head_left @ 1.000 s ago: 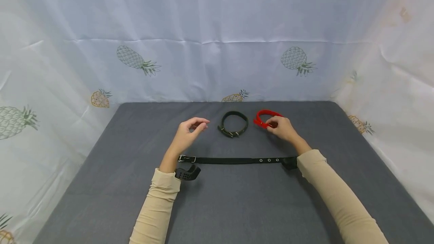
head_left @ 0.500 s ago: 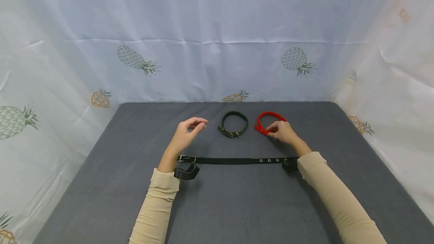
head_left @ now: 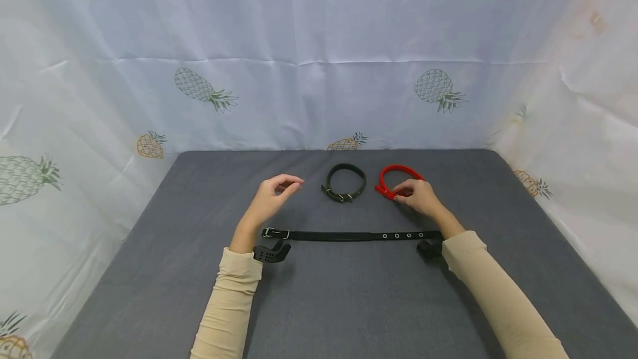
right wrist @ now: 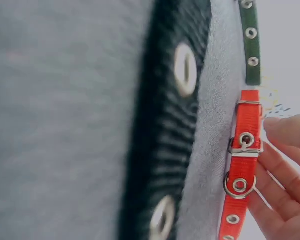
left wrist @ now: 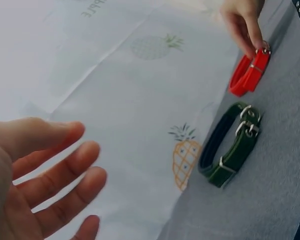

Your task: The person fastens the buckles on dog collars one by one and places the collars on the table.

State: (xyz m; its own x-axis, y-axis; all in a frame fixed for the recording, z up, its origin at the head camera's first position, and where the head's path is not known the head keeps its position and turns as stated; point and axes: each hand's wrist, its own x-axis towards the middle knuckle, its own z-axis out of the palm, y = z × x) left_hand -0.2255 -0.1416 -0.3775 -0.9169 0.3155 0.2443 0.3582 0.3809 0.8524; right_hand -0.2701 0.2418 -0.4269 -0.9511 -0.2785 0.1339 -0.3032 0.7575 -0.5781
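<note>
A red collar (head_left: 401, 168) with a metal buckle stands as a loop on the grey table, toward the back right. My right hand (head_left: 421, 197) is at its buckle side. In the right wrist view, the thumb tip sits right at the strap's edge and the loose fingers (right wrist: 285, 187) are partly hidden behind the strap. Left of the red loop stands a dark green buckled collar (head_left: 363, 179). My left hand (head_left: 266, 201) hovers further left, its fingers loosely bent with nothing between them. Nearer me, a long black collar (head_left: 339, 236) lies stretched out flat.
The grey table (head_left: 344, 303) ends against a white pineapple-print curtain (head_left: 309, 104), which also hangs on both sides. A black wrist camera (head_left: 273, 252) is under the left wrist, and another black device (head_left: 430, 248) is under the right, close over the black collar's end.
The red collar came down toward me with my right hand, and its loop now stands on the table. My right forearm has since drawn back slightly. My left hand stays nearly still.
</note>
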